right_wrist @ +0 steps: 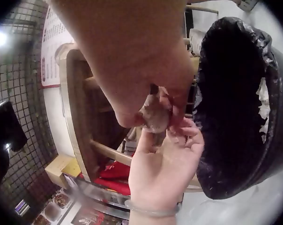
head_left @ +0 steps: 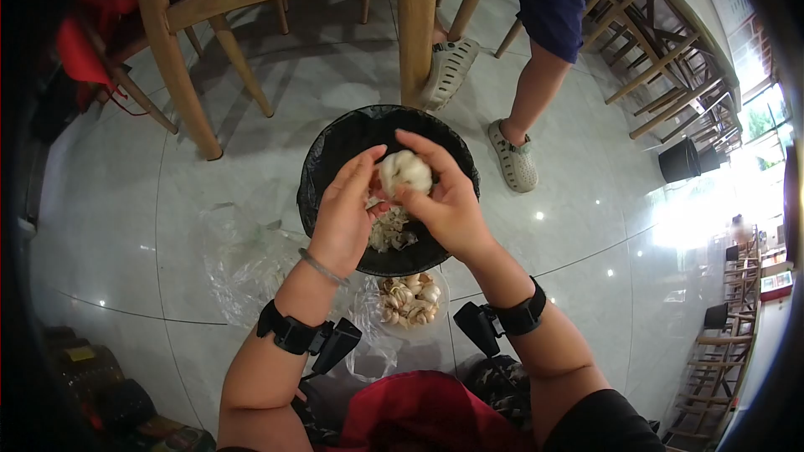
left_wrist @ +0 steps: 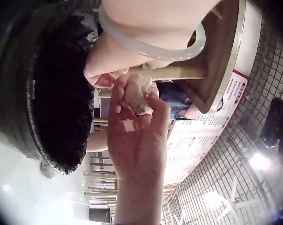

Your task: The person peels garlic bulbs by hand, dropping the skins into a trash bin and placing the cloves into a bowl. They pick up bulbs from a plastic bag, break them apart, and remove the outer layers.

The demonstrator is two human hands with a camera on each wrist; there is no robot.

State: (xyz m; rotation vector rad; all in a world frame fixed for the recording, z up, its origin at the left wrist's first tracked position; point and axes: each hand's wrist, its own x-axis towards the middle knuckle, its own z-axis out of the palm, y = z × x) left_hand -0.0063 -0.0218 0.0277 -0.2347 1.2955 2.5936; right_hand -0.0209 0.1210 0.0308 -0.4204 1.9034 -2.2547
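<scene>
Garlic bulb [head_left: 405, 173] sits between both hands' fingers [head_left: 432, 151].

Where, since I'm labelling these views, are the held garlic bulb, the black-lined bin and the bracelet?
Garlic bulb [head_left: 406, 171]: head view, middle of its pale top.
Black-lined bin [right_wrist: 228, 112]: right wrist view, dark inner lining.
Bracelet [left_wrist: 155, 54]: left wrist view, on the band.

White garlic bulb [head_left: 405, 173], whole, above black-lined bin [head_left: 388, 190].

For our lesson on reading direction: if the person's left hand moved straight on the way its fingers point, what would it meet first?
Probably the garlic bulb, which lies right at the fingertips of the left hand, though exact depth is unclear.
</scene>
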